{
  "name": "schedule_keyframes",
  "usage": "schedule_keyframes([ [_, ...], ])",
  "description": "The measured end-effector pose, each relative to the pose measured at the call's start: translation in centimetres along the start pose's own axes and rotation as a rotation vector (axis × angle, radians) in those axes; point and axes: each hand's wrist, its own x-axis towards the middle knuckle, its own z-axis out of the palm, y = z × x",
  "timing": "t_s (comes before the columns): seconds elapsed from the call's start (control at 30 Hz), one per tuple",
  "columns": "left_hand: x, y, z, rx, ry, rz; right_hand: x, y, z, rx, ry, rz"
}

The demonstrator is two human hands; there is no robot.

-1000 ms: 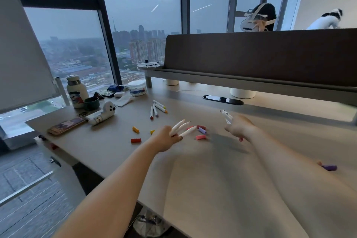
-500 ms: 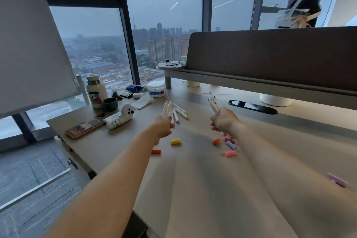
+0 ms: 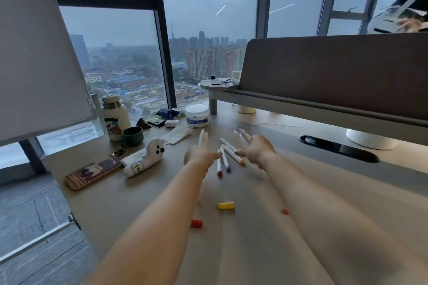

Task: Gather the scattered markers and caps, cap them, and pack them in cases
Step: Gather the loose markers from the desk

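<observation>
My left hand [image 3: 201, 157] is closed around a few white markers [image 3: 203, 138] that stick up past the fingers. My right hand [image 3: 257, 149] grips another small bunch of white markers [image 3: 242, 134], also pointing away from me. Between both hands three uncapped markers [image 3: 224, 157] lie on the desk, tips red, purple and orange. Loose caps lie nearer to me: a yellow cap [image 3: 226, 205], a red cap [image 3: 196, 223] and an orange cap [image 3: 285, 211] half hidden by my right forearm. No case is in view.
At the desk's left stand a white bottle [image 3: 115, 118], a green mug [image 3: 132, 136], a white tape dispenser [image 3: 144, 160], a phone [image 3: 92, 174] and a white tub [image 3: 197, 115]. A grey partition [image 3: 335, 71] and a cable slot [image 3: 339, 148] bound the right.
Both hands have moved forward with their markers to the three markers lying on the desk. The view has shifted left and forward, so the coloured caps now lie nearer to me.
</observation>
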Motion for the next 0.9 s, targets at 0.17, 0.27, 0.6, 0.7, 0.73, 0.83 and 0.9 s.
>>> schedule_keyframes([
  [0.17,2.1,-0.1,1.8,0.061,0.037,-0.009,2.8,-0.3,1.5,0.015,0.015,-0.001],
  [0.27,2.6,0.1,2.5,0.123,0.048,-0.011,4.0,-0.7,2.2,-0.021,0.007,-0.012],
  [0.6,2.0,1.4,2.8,0.333,0.031,0.031,4.3,-1.4,3.3,-0.171,-0.066,-0.019],
  [0.7,1.3,1.6,3.0,0.325,0.014,0.035,3.7,-1.5,2.8,-0.202,-0.100,0.017],
  [0.73,1.0,1.6,3.1,0.335,0.006,0.037,3.5,-1.4,2.6,-0.207,-0.110,0.025],
  [0.83,0.4,1.1,3.1,0.298,0.000,0.036,2.8,-0.6,2.2,-0.154,-0.101,0.030],
  [0.9,0.0,0.6,3.0,0.217,-0.007,0.030,2.0,0.1,1.8,0.012,-0.074,0.060],
])
